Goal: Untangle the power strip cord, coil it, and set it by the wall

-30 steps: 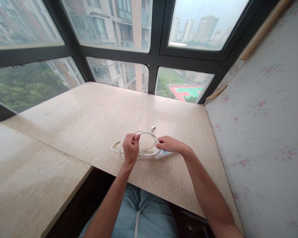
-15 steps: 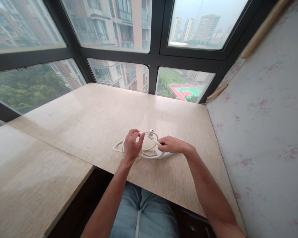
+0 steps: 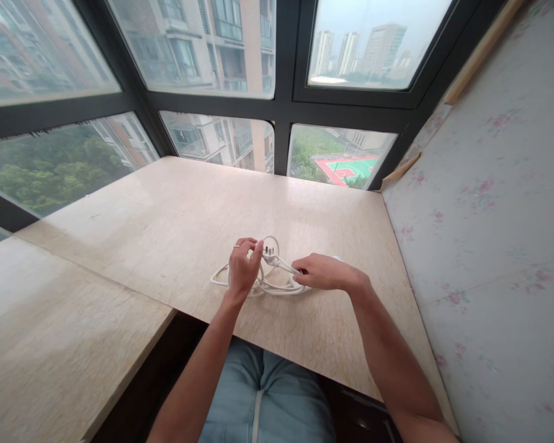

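With the left hand (image 3: 245,266), pinched a loop of cord (image 3: 285,266) just beside the plug (image 3: 270,252), thumb close against fingertips. With the right hand (image 3: 319,271), pinched more cord near the strip (image 3: 337,259), mostly hidden by that hand. Had the rest of the cord lying in loose bends on the sill (image 3: 175,215), between the hands and out past the left. Was probably gathering or sorting the loops. Next, seemed to need a steady right pinch and care against snagging the plug. Could not tell how firm either grip was.
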Tool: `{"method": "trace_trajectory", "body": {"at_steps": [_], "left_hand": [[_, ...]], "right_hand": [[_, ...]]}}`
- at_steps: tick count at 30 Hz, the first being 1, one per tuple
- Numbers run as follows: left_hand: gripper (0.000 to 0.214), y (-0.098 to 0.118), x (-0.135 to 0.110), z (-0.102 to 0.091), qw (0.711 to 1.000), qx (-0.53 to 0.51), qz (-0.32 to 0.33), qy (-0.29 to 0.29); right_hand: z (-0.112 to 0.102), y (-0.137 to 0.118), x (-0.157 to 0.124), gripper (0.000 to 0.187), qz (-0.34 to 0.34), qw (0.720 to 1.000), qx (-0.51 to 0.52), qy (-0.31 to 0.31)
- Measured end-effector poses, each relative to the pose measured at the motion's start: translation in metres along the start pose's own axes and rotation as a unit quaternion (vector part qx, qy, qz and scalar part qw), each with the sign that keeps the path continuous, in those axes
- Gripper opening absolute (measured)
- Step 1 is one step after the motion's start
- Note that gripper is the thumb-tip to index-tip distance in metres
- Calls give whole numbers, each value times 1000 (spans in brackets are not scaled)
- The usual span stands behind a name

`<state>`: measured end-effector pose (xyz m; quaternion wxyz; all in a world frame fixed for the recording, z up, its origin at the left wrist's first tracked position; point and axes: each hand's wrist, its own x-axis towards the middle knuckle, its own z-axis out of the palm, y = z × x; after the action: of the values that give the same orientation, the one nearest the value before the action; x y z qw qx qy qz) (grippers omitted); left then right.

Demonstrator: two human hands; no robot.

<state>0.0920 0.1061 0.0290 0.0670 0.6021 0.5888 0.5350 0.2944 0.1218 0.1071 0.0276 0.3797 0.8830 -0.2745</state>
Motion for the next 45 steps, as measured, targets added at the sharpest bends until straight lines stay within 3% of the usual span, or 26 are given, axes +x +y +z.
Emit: {"method": "trace_trajectory", "body": {"at_steps": [6,11,13,17,22,28,30,34,37,45], "left_hand": [[31,-7,-4,-10,991,-89,-98,-2],[33,-9,-9,-13,969,-173,-162,-74],[35,-8,-9,-14,963,-188,-169,-91],[39,-8,-11,-17,950,-234,-191,-73],[40,-12,-15,-16,939,-248,-213,-107],[38,-16,-20,-17,964,-139,-151,-172],[36,-16,-23,-21,964,-89,-121,-217],[37,-17,-26,-24,946,-5,14,-324],[25,-19,-27,-23,930,53,101,-349],[17,-27,-21,-39,921,116,111,-355]], "right_hand": [[-22,23,-16,29,-62,986,154,31],[-25,31,-16,38,-54,945,267,181],[-23,35,-13,38,-45,920,304,245],[-23,45,-7,38,-22,850,364,379],[-28,54,-7,37,-24,758,454,468],[-34,58,-14,36,-54,699,506,502],[-37,60,-17,37,-70,676,516,521],[-41,67,-22,37,-73,647,515,557],[-41,76,-23,38,-61,629,512,582],[-29,131,-20,44,0,591,532,607]]}}
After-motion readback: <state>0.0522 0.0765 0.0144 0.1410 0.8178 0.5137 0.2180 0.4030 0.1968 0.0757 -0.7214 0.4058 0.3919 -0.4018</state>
